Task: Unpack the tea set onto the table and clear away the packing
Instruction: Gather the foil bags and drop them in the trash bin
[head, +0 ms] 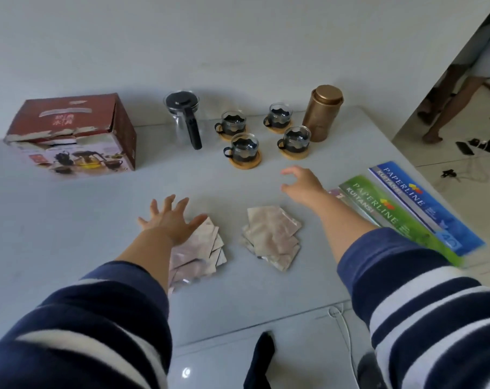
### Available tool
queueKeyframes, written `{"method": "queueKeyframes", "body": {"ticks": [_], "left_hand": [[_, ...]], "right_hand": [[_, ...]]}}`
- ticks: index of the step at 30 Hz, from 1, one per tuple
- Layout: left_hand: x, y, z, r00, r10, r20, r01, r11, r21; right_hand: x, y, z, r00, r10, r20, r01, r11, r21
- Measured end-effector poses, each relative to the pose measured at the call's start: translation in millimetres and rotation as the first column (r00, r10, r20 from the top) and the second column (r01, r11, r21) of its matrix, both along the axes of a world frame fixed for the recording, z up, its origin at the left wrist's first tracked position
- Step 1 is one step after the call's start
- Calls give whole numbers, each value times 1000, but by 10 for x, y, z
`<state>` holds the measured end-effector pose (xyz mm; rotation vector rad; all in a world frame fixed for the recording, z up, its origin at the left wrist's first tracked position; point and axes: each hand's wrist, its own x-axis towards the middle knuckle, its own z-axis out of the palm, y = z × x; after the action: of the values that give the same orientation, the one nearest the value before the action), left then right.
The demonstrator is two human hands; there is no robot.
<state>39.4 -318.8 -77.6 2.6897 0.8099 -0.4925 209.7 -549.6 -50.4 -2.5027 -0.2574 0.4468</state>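
Note:
A glass teapot (184,119) with a black lid and handle stands at the back of the pale table (69,220). To its right several glass cups (242,148) sit on round wooden coasters, beside a gold tin (321,113). The red tea-set box (72,133) stands at the back left, its top torn. Two piles of silvery packets lie near me: the left pile (201,251) and the right pile (271,237). My left hand (170,217) hovers open, fingers spread, over the left pile. My right hand (302,183) is open, fingers curled, between the cups and the right pile.
Green and blue Paperline receipt books (400,206) lie along the table's right edge. A white wall stands behind the table. On the floor at the right a person's legs (448,102) are seen, with cables and small dark items (479,144) nearby.

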Motion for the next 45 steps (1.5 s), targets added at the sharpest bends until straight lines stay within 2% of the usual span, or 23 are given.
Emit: {"method": "queueKeyframes", "body": {"ticks": [2, 5, 9, 12, 16, 20, 24, 27, 33, 35, 38, 41, 43, 45], "left_hand": [[-303, 88, -72, 995, 96, -40, -97, 995, -19], [-629, 153, -151, 959, 272, -85, -278, 958, -66], [-777, -9, -213, 916, 401, -25, -402, 914, -58], [-746, -196, -229, 921, 389, 14, -389, 921, 11], [-733, -299, -254, 906, 422, 37, -421, 907, -22], [-734, -261, -294, 884, 464, 53, -459, 884, -84], [-753, -213, -288, 866, 489, 104, -456, 859, -234], [-756, -203, -221, 880, 467, 88, -431, 862, -267], [-869, -294, -277, 800, 563, 208, -440, 785, -436], [-898, -324, -284, 763, 603, 234, -444, 751, -490], [-941, -358, -290, 700, 679, 222, -461, 666, -586], [-1006, -382, -288, 614, 775, 149, -437, 491, -753], [-1055, -398, -285, 573, 814, 93, -404, 379, -832], [-1072, -428, -237, 550, 834, 52, -380, 305, -873]], "right_hand": [[-305, 17, -162, 997, 34, -73, -41, 995, -91], [-657, 20, -356, 984, -15, -176, -24, 976, -217], [-935, 50, -474, 994, -29, -109, -7, 949, -316], [-1033, 118, -459, 987, -128, -94, 91, 943, -321], [-1103, 147, -477, 935, -267, -232, 202, 942, -270], [-1173, 124, -437, 938, -219, -269, 160, 961, -225], [-1312, 170, -358, 963, -194, -187, 137, 950, -282], [-1409, 226, -339, 966, -201, -161, 157, 955, -252], [-1491, 219, -319, 917, -248, -311, 216, 967, -135], [-1519, 202, -322, 904, -241, -352, 218, 971, -102], [-1560, 190, -325, 919, -258, -299, 234, 966, -112], [-1532, 127, -308, 904, -294, -309, 297, 954, -39], [-1495, 28, -253, 881, -318, -351, 361, 930, 64], [-1435, -105, -160, 863, -343, -372, 435, 878, 200]]}}
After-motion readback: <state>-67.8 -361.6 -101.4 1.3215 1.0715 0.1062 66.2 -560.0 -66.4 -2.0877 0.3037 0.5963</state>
